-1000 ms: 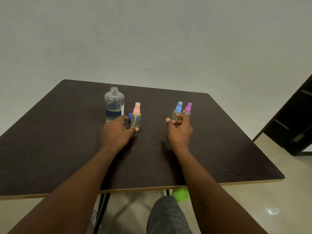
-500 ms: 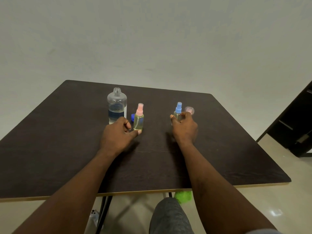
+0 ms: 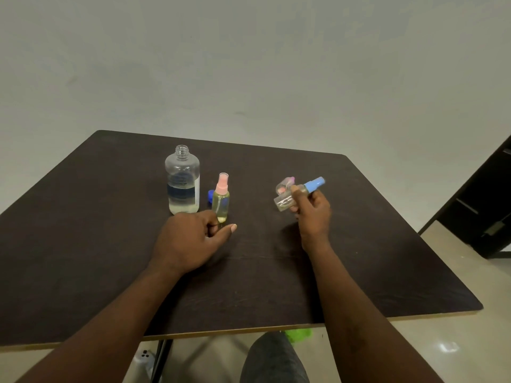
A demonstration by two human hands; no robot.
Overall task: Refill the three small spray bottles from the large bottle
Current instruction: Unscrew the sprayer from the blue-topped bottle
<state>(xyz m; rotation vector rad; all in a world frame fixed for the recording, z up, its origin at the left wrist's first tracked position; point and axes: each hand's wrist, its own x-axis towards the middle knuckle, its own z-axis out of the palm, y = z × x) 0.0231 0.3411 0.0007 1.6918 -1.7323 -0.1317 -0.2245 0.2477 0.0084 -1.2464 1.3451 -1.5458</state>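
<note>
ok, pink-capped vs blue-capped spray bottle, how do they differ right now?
The pink-capped bottle stands upright on the table; the blue-capped bottle is tilted, held off it in the right hand. The pink-capped bottle looks full of yellowish liquid; the blue-capped bottle looks nearly empty. Both are small, clear, spray heads on.

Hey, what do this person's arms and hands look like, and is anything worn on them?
The left forearm and right forearm are bare, with no sleeve in view. The left hand and right hand wear no gloves. No watch, bracelet or ring shows on the sides facing the camera.
</note>
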